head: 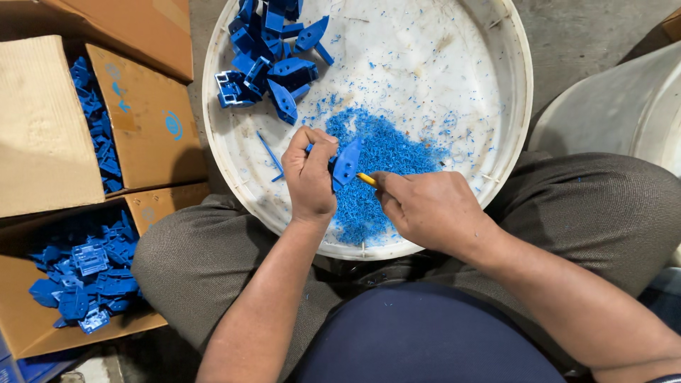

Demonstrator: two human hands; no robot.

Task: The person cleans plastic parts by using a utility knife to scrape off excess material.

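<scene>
Head view | left hand grips blue part | right hand closed on yellow tool — mostly hidden

Grey concrete floor carries cardboard boxes and, seemingly, a white round tray — partly on the lap.

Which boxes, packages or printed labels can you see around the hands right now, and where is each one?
Upper cardboard box: far left, brown, flaps open, blue plastic parts in the gap.
Printed marks: blue round and arrow symbols on that box's right flap.
Lower cardboard box: bottom left, brown, open, holding blue plastic parts.
Third box: top left, brown, plain side showing.
No screens or signs in view.
</scene>
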